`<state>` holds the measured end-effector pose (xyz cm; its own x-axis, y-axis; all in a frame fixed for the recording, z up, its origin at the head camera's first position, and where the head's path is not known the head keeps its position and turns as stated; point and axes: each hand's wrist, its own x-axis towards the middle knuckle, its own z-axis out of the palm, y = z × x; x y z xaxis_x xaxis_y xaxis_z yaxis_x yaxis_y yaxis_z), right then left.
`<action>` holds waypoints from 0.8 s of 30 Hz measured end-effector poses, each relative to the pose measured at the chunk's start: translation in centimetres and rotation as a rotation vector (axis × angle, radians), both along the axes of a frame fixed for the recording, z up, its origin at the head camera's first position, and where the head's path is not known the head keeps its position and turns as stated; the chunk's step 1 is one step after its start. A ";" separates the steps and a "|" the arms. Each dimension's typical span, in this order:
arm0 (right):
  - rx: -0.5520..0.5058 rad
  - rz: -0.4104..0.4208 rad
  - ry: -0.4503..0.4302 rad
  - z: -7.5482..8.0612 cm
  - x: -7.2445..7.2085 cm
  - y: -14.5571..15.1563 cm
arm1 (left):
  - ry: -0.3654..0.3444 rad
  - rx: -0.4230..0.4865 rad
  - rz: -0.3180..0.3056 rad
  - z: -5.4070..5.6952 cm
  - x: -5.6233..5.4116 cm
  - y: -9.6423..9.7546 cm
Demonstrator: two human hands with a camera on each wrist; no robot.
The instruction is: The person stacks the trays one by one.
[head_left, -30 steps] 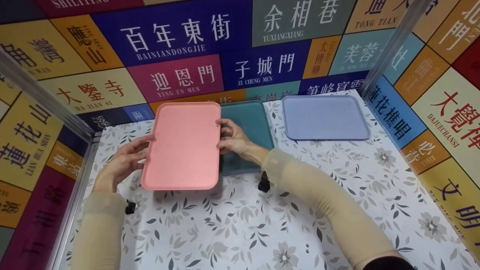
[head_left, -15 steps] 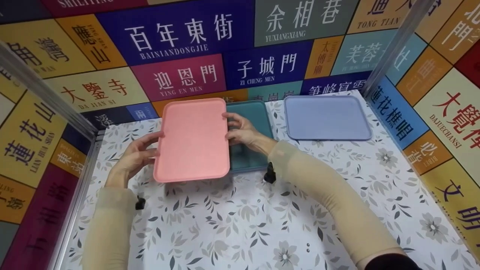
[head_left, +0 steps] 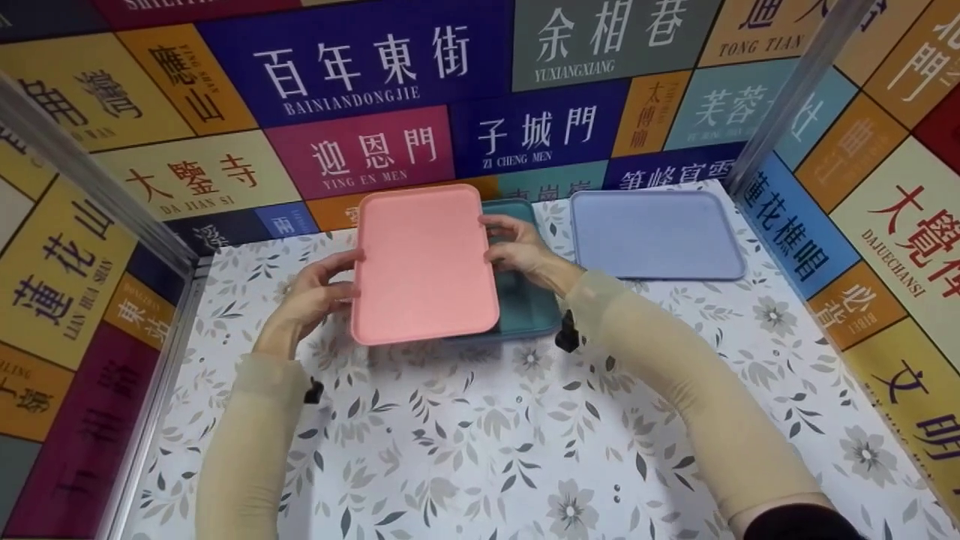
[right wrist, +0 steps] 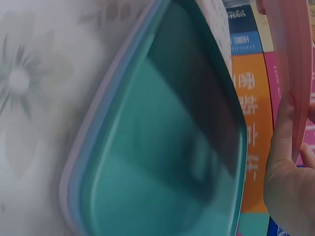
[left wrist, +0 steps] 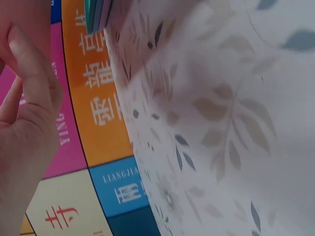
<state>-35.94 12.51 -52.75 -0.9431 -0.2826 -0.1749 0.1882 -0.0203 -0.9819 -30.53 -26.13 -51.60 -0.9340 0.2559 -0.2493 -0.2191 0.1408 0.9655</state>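
A pink rectangular tray [head_left: 426,262] is held up between both hands, its long sides running front to back. My left hand [head_left: 315,292] grips the left edge, fingers and thumb at the rim. At the opposite edge, my right hand [head_left: 525,251] pinches the rim. Below lies a teal tray [head_left: 526,304], partly covered by the pink one in the head view. The right wrist view shows a gap between them, and the pink tray's shadow falls on the teal surface. Under the teal tray, a blue rim [right wrist: 78,196] and a pale lilac rim [right wrist: 64,189] show in a stack.
A periwinkle tray [head_left: 656,234] lies flat at the back right of the table. The floral tablecloth [head_left: 480,450] stretches toward the front. Panels with large printed characters form a back wall [head_left: 360,75] and side walls, with metal posts [head_left: 780,94] at the corners.
Both hands have carried the pink tray rightward and slightly away from me, so it covers more of the teal tray. The periwinkle tray has stayed in place.
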 end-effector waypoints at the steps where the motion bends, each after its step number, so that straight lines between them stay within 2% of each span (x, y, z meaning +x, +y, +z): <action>1: 0.007 -0.006 -0.001 0.1 -0.1 0.5 | -0.001 0.001 -0.003 -0.1 -0.2 0.5; 11: 0.065 -0.055 0.000 -0.4 -0.7 4.9 | 0.026 0.005 -0.030 -1.7 -1.1 5.5; 24: 0.185 -0.064 -0.002 -2.3 -0.6 8.1 | 0.053 -0.076 -0.049 -3.0 -2.1 9.8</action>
